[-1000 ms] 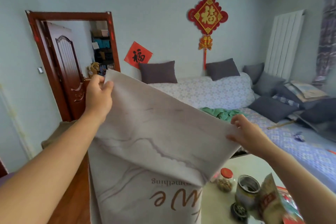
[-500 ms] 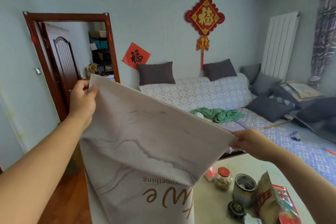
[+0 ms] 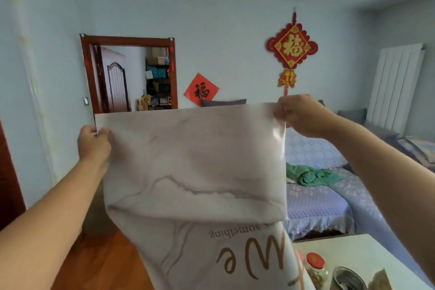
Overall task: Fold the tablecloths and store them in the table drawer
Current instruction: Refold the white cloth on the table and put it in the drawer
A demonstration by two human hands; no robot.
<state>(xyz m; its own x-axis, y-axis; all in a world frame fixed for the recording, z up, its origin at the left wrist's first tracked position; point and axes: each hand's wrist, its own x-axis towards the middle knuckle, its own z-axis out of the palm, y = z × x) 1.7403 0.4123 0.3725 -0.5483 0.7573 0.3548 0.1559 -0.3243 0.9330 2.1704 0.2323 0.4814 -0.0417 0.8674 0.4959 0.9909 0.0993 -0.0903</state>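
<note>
Two corners of marble-print tablecloth [image 3: 193, 160] are pinched by left hand [image 3: 94, 143] and right hand [image 3: 299, 113]; sofa [image 3: 313, 195] partly blocked at frame centre; red-lidded jar [image 3: 315, 268] lower right.

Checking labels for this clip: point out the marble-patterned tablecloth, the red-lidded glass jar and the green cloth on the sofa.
Marble-patterned tablecloth [image 3: 193, 160]: head view, middle of the held-up panel.
Red-lidded glass jar [image 3: 315, 261]: head view, on its lid.
Green cloth [image 3: 315, 175]: head view, centre of the crumpled heap.

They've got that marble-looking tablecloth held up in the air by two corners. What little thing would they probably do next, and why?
Probably bring the two hands together to fold it in half again. The left hand and right hand each pinch a top corner of the tablecloth, stretched flat, already doubled over, its lower part hanging beside the table, likely too big for a drawer.
</note>
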